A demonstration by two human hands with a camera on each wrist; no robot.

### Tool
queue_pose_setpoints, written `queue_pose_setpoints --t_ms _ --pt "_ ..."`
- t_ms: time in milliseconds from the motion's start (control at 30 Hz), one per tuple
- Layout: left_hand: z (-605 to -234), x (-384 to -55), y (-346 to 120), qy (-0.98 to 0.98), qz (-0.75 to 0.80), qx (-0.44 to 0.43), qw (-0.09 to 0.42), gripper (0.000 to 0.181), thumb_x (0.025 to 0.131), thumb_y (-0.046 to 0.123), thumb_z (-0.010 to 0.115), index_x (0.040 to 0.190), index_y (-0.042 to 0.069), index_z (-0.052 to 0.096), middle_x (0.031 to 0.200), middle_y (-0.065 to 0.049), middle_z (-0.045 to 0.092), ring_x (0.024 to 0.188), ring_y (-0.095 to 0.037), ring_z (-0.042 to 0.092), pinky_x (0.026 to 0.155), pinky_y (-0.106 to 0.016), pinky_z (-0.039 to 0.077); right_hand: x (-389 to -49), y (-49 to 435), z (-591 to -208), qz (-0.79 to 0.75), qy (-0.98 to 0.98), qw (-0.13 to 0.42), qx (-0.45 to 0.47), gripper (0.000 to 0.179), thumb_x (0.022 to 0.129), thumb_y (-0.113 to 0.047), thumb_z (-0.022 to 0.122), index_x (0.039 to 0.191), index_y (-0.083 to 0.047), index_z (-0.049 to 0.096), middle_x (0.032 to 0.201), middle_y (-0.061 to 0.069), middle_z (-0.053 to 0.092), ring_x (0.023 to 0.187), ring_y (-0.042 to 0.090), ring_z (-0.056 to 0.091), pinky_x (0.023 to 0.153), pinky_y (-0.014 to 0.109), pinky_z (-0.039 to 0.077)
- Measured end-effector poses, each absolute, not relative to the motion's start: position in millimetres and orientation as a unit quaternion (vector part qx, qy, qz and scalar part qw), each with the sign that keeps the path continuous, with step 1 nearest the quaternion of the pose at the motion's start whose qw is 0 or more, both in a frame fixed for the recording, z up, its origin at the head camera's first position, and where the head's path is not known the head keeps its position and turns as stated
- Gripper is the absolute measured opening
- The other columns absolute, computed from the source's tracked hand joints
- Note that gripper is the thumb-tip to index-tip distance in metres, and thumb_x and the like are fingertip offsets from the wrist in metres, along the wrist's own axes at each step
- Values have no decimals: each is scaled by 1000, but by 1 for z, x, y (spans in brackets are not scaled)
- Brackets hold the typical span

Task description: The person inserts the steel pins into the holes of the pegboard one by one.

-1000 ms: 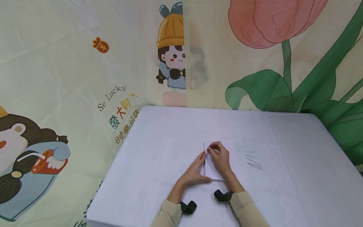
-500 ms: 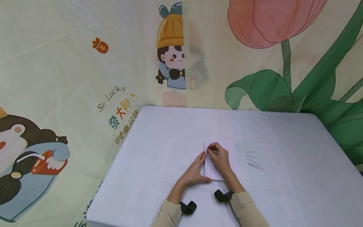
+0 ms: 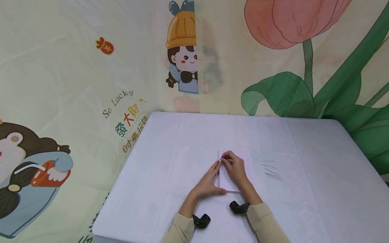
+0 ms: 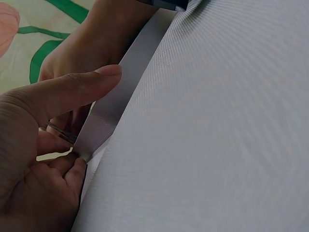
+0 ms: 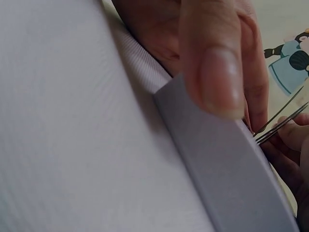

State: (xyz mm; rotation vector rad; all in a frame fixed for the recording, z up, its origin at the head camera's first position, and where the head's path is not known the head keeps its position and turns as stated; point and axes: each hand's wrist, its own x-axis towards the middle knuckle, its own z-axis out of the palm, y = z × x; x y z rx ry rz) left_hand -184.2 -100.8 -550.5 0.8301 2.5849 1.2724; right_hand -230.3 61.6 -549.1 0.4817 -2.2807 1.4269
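A white board with rows of small dots (image 3: pixel 247 168) lies on the table. My left hand (image 3: pixel 208 182) braces its near left corner, fingers stretched along the left side and thumb against the near edge. Over the board's far left part, my right hand (image 3: pixel 237 168) pinches a thin dark metal stick (image 3: pixel 222 165). In the right wrist view, thin dark metal sticks (image 5: pixel 285 121) show at the right hand's fingertips, beyond the board's pale side (image 5: pixel 222 159). The left wrist view shows the left thumb (image 4: pixel 91 84) along that side. The fingertips hide whether the stick's end touches the board.
Several thin dark sticks (image 3: pixel 273 174) lie loose on the white table (image 3: pixel 170 141) to the right of the board. Printed cloth with cartoon figures (image 3: pixel 182 64) and a tulip (image 3: pixel 282 23) hangs behind. A black wrist camera (image 3: pixel 202 221) sits at the left cuff.
My right hand has shifted slightly left at the board's far left part, still pinching the thin stick. The left hand stays in place. The head view has tilted down a little.
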Motion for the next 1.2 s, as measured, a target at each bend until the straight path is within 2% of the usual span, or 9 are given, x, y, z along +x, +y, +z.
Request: queue_pose_setpoints --t_ms 233,667,1067,1200 --pt "-550 -185 -100 860 425 275 71 110 67 34 82 147 2 12 153 -14 8 138 -25 13 109 -37 21 -231 62 -548 495 -828 199 171 8 84 -6 65 90 -9 61 85 4 67 86 17 65 72 28 54" --pt "-549 -184 -101 859 427 274 71 110 67 32 82 147 2 12 153 -14 8 138 -24 12 110 -38 20 -231 63 -551 514 -819 186 175 8 85 -5 64 92 -8 62 88 3 67 87 19 64 73 26 54" --pt "-550 -183 -101 861 427 264 78 109 68 31 82 147 3 13 154 -11 7 139 -22 11 110 -36 19 -229 69 -553 529 -810 165 192 18 87 -6 62 105 -7 66 104 3 65 96 16 62 80 24 51" --pt "-550 -184 -101 862 426 264 74 109 67 30 83 147 2 14 154 -11 9 138 -22 12 109 -36 20 -230 71 -553 561 -787 172 191 20 87 -8 63 106 -8 67 104 4 66 98 17 62 84 24 49"
